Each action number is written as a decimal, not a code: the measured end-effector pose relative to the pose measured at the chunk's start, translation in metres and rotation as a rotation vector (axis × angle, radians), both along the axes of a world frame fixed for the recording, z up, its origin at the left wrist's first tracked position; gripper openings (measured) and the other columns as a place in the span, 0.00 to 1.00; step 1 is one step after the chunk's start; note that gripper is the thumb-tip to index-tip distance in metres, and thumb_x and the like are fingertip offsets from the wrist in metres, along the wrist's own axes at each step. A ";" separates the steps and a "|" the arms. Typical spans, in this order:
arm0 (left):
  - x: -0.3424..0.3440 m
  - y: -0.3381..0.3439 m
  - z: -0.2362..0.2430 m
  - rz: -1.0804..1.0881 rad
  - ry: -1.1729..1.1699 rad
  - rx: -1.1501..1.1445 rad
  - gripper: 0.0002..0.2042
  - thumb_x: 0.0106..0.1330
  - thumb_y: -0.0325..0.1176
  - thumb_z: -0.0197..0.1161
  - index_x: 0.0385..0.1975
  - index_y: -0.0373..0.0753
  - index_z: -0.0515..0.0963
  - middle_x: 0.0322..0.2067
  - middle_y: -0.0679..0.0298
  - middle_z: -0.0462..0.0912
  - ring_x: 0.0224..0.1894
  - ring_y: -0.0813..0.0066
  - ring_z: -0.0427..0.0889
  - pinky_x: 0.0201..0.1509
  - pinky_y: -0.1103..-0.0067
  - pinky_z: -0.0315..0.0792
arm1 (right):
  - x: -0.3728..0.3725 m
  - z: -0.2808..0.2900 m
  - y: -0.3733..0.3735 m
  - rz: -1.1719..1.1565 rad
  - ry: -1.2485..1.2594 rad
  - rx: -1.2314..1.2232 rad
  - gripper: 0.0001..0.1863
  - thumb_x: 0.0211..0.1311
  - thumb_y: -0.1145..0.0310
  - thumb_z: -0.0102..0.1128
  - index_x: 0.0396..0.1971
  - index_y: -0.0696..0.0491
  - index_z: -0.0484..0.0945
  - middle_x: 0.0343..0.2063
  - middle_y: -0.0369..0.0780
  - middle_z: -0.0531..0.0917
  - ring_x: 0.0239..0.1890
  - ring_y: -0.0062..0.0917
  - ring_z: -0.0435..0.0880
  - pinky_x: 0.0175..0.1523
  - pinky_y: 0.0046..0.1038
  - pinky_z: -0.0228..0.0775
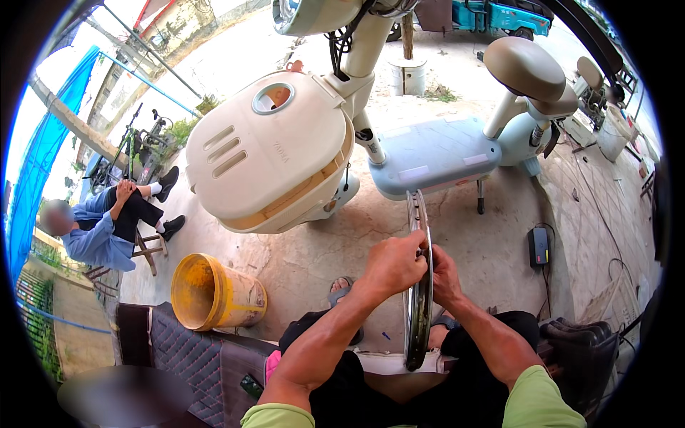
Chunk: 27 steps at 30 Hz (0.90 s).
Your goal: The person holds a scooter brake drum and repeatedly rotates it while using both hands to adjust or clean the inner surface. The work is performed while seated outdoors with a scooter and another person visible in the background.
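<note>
basically the metal wheel rim (pixel 418 285) stands upright on edge between the knees, so its channel faces the person. left hand (pixel 392 265) clamps the upper rim to steady it; right hand (pixel 444 274) grips the far side. pale blue scooter (pixel 435 153) is parked just ahead.

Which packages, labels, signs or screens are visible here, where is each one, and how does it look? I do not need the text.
No packages, signs or screens show.
Pale tape-like strips: on the light blue scooter footboard, rectangular, whitish; whether they are labels I cannot tell.
Faint mark: on the cream scooter front cover, same colour as the cover.
Black box: on the ground right of the wheel rim, with something small and pale on top, too small to tell.
</note>
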State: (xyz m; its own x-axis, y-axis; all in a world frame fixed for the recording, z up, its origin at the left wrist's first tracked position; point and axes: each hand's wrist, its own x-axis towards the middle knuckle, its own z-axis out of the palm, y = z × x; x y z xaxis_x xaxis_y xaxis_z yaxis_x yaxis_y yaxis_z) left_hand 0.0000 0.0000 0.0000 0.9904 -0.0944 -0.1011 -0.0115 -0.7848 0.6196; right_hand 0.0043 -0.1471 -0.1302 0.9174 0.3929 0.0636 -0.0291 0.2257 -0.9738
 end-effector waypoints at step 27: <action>0.000 0.003 -0.004 -0.012 -0.009 0.009 0.09 0.59 0.37 0.59 0.34 0.43 0.81 0.29 0.53 0.85 0.34 0.47 0.83 0.40 0.58 0.76 | -0.001 0.006 0.002 0.061 0.056 0.101 0.20 0.64 0.70 0.68 0.53 0.58 0.73 0.45 0.35 0.81 0.47 0.18 0.79 0.54 0.24 0.73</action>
State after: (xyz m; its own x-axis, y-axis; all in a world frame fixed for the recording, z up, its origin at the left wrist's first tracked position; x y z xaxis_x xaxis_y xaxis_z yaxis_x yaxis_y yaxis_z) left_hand 0.0004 0.0031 -0.0041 0.9901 -0.1054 -0.0931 -0.0265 -0.7899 0.6126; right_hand 0.0033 -0.1451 -0.1239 0.8951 0.4425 0.0548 -0.0998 0.3186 -0.9426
